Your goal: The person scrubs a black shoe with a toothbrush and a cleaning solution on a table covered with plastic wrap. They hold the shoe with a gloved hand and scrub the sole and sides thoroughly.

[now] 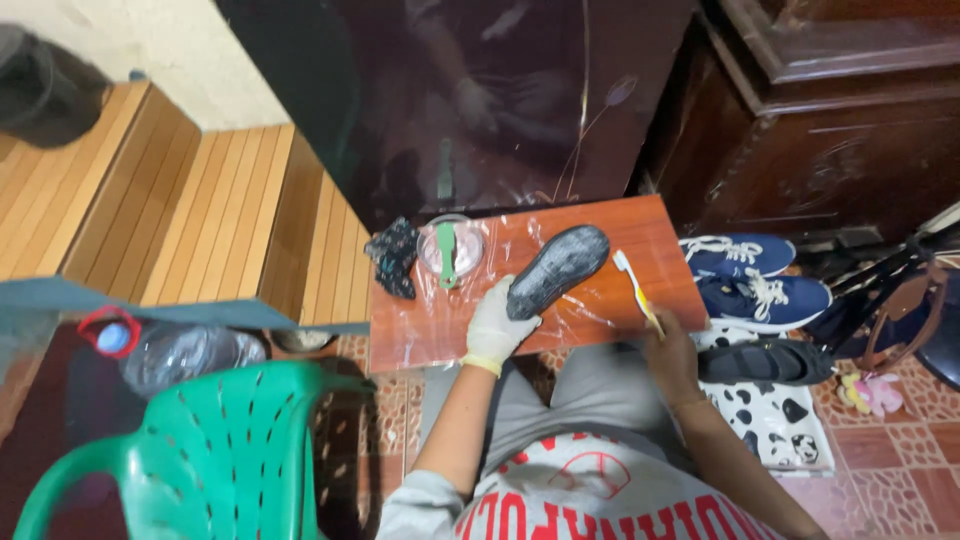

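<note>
The left hand [497, 325], in a pale thin glove with a yellowish cuff, is closed round the near end of a shoe [557, 271], fingers wrapped over its edge; the right hand [672, 358], bare, is closed round the handle of a toothbrush [636, 289], gripping it at the low end.

The shoe lies sole up on a small table [620, 225]; the sole is dark grey, dull and finely ribbed, an elongated oval broader at the far end; its long axis runs on a slant, from the gloved hand at lower left up to the rounded tip at upper right, which points away from the person. The toothbrush is slim and straight, white with a yellow grip, its head up and to the left, just beside the shoe's right flank but apart from it; whether the bristles touch the table I cannot tell.

The table is reddish-brown wood under a glossy, wrinkled clear plastic sheet. Left of the shoe stands a round clear bowl [462, 240] with a green brush [446, 255] laid across it; beside that lies a crumpled dark cloth [393, 257]. On the tiled floor to the right sit two blue sneakers [752, 277] with white laces, and a flat black shoe [765, 362] on a spotted black-and-white mat [775, 425]. A green slotted plastic chair [220, 440] stands at the person's left.
</note>
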